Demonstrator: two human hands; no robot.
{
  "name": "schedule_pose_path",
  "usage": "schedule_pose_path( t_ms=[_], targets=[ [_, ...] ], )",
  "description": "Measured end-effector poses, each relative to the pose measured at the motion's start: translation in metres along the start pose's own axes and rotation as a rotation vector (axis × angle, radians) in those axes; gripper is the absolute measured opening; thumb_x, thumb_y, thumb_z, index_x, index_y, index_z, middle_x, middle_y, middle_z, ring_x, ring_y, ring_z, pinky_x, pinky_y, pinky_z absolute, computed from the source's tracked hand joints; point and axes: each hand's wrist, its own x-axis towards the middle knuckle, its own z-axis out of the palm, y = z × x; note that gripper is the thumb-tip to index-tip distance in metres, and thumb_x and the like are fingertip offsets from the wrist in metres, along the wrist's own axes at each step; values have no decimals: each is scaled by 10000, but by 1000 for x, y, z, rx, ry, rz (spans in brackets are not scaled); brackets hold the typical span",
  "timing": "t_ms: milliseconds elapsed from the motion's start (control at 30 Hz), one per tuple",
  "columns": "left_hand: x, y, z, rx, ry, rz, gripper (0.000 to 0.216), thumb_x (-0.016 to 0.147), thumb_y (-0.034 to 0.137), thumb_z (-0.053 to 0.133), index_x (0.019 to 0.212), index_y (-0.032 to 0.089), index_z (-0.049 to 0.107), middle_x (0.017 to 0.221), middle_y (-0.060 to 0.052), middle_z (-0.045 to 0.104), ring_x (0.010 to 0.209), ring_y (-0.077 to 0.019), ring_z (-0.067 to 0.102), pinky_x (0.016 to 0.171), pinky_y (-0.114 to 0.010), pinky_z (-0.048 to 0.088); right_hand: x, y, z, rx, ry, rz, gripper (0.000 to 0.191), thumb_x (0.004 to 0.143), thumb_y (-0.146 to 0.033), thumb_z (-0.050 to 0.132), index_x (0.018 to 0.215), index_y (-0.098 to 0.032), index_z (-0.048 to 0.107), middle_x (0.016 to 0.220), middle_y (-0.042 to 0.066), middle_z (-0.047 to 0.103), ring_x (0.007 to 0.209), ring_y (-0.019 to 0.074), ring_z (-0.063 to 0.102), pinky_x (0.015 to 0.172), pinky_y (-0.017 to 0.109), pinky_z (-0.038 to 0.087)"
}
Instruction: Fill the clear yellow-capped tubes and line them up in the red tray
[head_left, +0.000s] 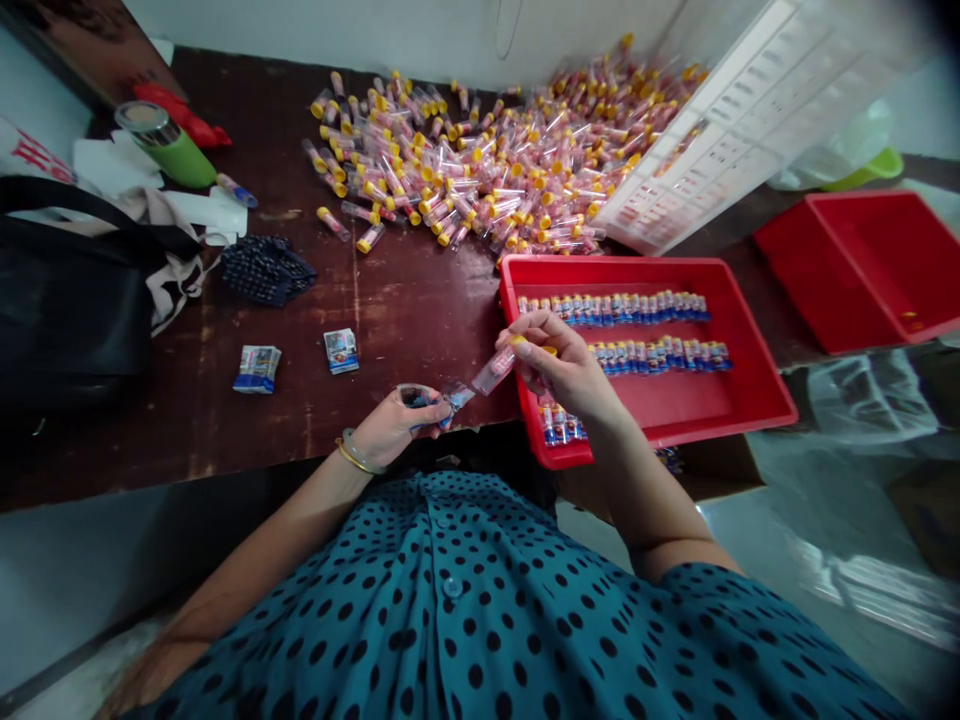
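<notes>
My left hand (390, 428), with bangles at its wrist, is closed on a clear plastic sleeve (457, 394) with blue print. Between the fingertips of my right hand (566, 368) is a clear tube (495, 371) with a yellow cap and pink contents. The tube's clear end points at the sleeve; whether they touch I cannot tell. Another yellow cap (550, 351) shows against my right palm, mostly hidden. Beneath my right forearm, a red tray (660, 272) holds rows of tubes (660, 356) wrapped in blue-printed sleeves. Two flat stacks of printed sleeves (257, 369) (341, 351) lie left of my hands.
A large heap of yellow-capped tubes (480, 170) covers the back of the table (405, 290). A white plastic basket (697, 150) leans over it. Right stands a red bin (832, 265). Left are a black bag (67, 300), a green flask (169, 145) and dark checked cloth (266, 270).
</notes>
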Motion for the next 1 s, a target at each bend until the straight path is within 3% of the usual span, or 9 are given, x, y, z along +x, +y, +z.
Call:
schedule_pose_path(
  t_ms=[100,167,333,400,467,600,767,867,1000],
  targets=[
    [1,-1,0,-19,-2,1,235,652,328,835,651,154,677,645,-21,655,605,-136,595,534,-238,442,-1,1,8,-288,50,-149,198,912,-410,586,957,-224,638,1003,58,622,788,150,587,662,273,488],
    [1,-1,1,9,5,15,231,670,341,822,661,152,689,649,-23,654,599,-133,586,531,-238,445,-1,6,15,-433,6,-228,167,884,-372,633,888,-205,654,999,68,617,912,190,595,811,324,489],
    [2,0,4,125,-16,110,210,715,348,783,681,150,720,670,-30,650,618,-137,564,559,-252,453,-2,19,32,-390,-187,-230,162,921,-313,579,839,-186,637,957,58,611,904,165,596,852,309,479],
    [3,1,2,145,-26,147,184,678,306,811,653,154,710,642,-12,630,591,-124,540,571,-255,450,-2,24,31,-318,-165,-175,190,918,-344,587,822,-185,629,907,42,612,848,149,589,797,286,484],
    [4,1,-2,142,-22,147,181,614,255,848,639,153,701,627,1,622,566,-113,527,567,-252,444,0,27,25,-203,-91,-80,209,912,-390,592,857,-192,627,799,11,592,687,111,548,634,238,466],
    [5,0,-7,85,-3,66,231,534,217,880,644,146,690,630,0,640,537,-104,532,526,-242,434,3,22,9,-5,2,50,259,909,-438,583,1035,-217,633,678,-30,535,504,71,422,426,190,335],
    [5,-3,-2,42,21,13,279,495,201,896,659,144,678,662,-3,655,548,-106,556,520,-237,447,3,2,9,147,14,21,278,869,-446,635,1068,-261,577,1027,17,625,550,55,445,391,181,317],
    [3,-3,-1,18,9,4,285,503,209,896,677,145,680,658,-1,651,553,-110,564,528,-243,452,2,-3,16,132,-36,26,285,857,-446,656,1036,-256,540,1041,14,625,541,49,452,401,183,335],
    [3,-2,-1,-3,-132,-34,262,557,256,880,666,134,675,640,-30,659,570,-126,574,526,-246,430,-1,4,23,54,-36,39,294,848,-463,668,945,-227,521,988,20,647,543,53,468,445,190,378]
  ],
)
